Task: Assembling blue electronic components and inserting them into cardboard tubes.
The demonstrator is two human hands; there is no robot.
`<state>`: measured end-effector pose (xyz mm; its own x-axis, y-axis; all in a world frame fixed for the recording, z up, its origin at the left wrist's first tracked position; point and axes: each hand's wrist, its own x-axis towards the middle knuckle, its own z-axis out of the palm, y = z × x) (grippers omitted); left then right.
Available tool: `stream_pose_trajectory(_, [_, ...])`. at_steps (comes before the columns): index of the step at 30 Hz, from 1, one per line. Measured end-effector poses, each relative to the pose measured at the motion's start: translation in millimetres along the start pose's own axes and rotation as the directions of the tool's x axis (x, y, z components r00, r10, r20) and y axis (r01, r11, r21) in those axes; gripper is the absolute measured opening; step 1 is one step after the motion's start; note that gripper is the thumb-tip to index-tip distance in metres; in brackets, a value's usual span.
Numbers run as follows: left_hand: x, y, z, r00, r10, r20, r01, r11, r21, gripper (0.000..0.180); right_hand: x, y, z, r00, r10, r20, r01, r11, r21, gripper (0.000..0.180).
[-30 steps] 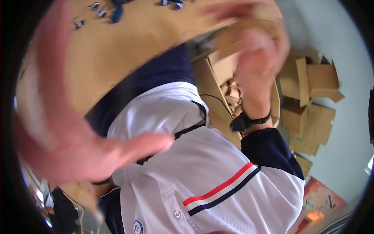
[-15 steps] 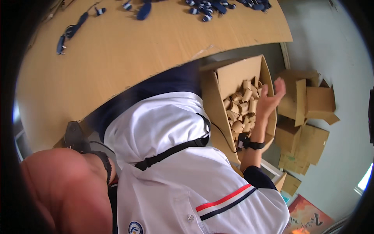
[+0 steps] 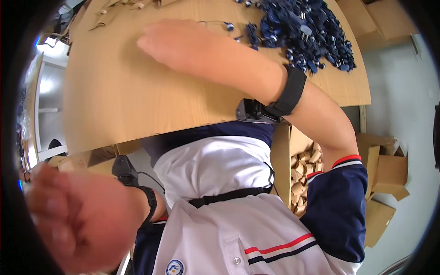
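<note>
My right hand (image 3: pixel 167 41) reaches over the wooden table (image 3: pixel 105 96) toward its far left part. It is blurred, and its fingers are hidden or smeared. Beyond the right forearm lies a large heap of dark blue corded pieces (image 3: pixel 298 32) with rounded, earbud-like ends. A single corded piece (image 3: pixel 229 26) rests close to the right hand. At the lower left, away from the tabletop, my left hand (image 3: pixel 75 220) is raised close to the camera. Its fingers look curled in and blurred; anything inside them is hidden.
Short brown cardboard tubes (image 3: pixel 300 174) fill a box beside my right side, partly covered by my arm. Cardboard boxes (image 3: pixel 389 172) stand along the right wall. Brown cardboard pieces (image 3: pixel 107 17) lie at the table's far left. A white shelf frame (image 3: pixel 49 107) stands left of the table.
My right hand has moved from above the box of tubes to over the table, leftward. My left hand has come further into view. The view has shifted, showing more of the blue heap.
</note>
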<state>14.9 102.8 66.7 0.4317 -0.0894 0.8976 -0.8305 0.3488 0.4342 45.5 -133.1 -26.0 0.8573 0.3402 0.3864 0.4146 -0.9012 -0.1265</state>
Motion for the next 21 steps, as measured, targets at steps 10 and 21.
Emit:
stream_pose_trajectory(10, [-27.9,-58.2,62.0,0.872,-0.374,0.316,0.213,0.871,0.442,0.031,-12.1,-52.4,-111.8,0.844,0.474,-0.250,-0.167,0.677,0.717,0.026])
stream_pose_trajectory(21, [-14.4,-30.7,64.8,0.599,-0.690,0.406,0.797,0.562,-0.221,0.014,-83.0,-96.0,-105.2,0.660,0.675,-0.329,0.180,0.282,0.942,0.021])
